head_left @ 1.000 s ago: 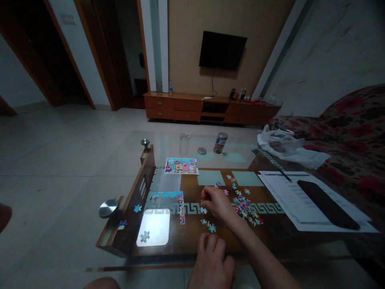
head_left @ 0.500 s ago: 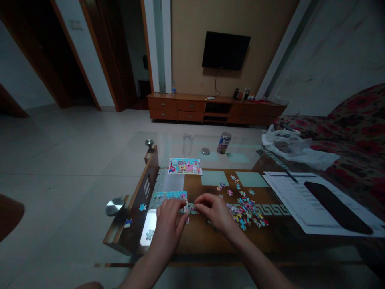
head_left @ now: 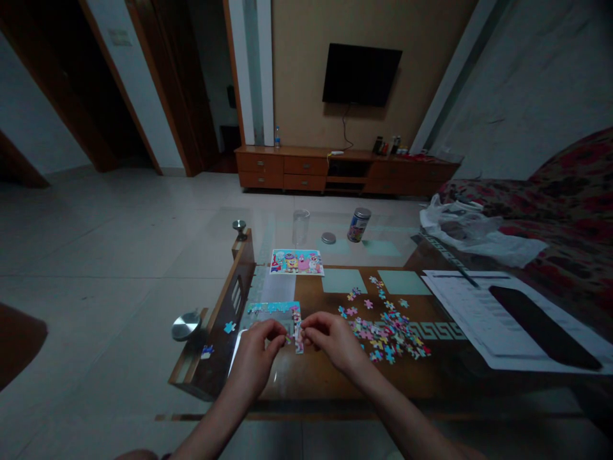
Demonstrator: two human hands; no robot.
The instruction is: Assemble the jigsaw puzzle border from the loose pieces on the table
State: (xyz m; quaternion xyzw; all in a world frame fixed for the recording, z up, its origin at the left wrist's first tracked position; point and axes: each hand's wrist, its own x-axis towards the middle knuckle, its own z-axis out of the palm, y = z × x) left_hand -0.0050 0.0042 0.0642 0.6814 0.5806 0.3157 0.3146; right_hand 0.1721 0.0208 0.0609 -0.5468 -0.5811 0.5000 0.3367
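Observation:
A joined corner of jigsaw puzzle lies on the glass table: a blue strip along the top and a pinkish column down the right. My left hand is closed, pinching a small puzzle piece just left of the column. At the column's right edge, the fingertips of my right hand are pinched together; whatever they may hold is hidden. Right of that hand spreads a heap of loose puzzle pieces. Behind the strip lies a cartoon picture card.
Loose pieces lie at the left near a metal knob. Farther back stand a clear jar, a lid and a printed can. Papers under a dark phone-shaped object and a plastic bag occupy the right.
My left hand has drawn down and left off the puzzle, uncovering the strip, with a piece in its fingertips. My right hand has shifted slightly left to the column. The view moved slightly.

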